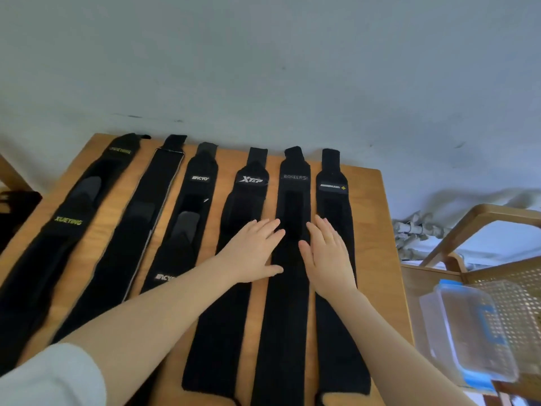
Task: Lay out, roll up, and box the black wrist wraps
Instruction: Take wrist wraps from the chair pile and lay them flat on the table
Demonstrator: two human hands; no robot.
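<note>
Six black wrist wraps lie flat side by side on the wooden worktop (369, 206), each stretched out lengthwise with its narrow tab end toward the far edge. From the left they are the XUEYING wrap (73, 221), a plain wrap with pale edging (137, 230), the wrap with a white logo patch (190, 206), the XTEP wrap (248, 194), the BOKEERSI wrap (292, 194) and a sixth wrap with a small yellow mark (332, 197). Two bare hands reach over them. The left hand (251, 253) lies palm down with fingers straight and spread, over the XTEP wrap, its fingertips reaching the edge of the BOKEERSI wrap. The right hand (328, 256), with one ring on a finger, lies flat with fingers extended across the gap between the BOKEERSI wrap and the sixth wrap. Neither hand grasps anything. One clear plastic box with blue clips (468, 332) sits to the right of the worktop on a cane-panelled chair (521, 276).
</note>
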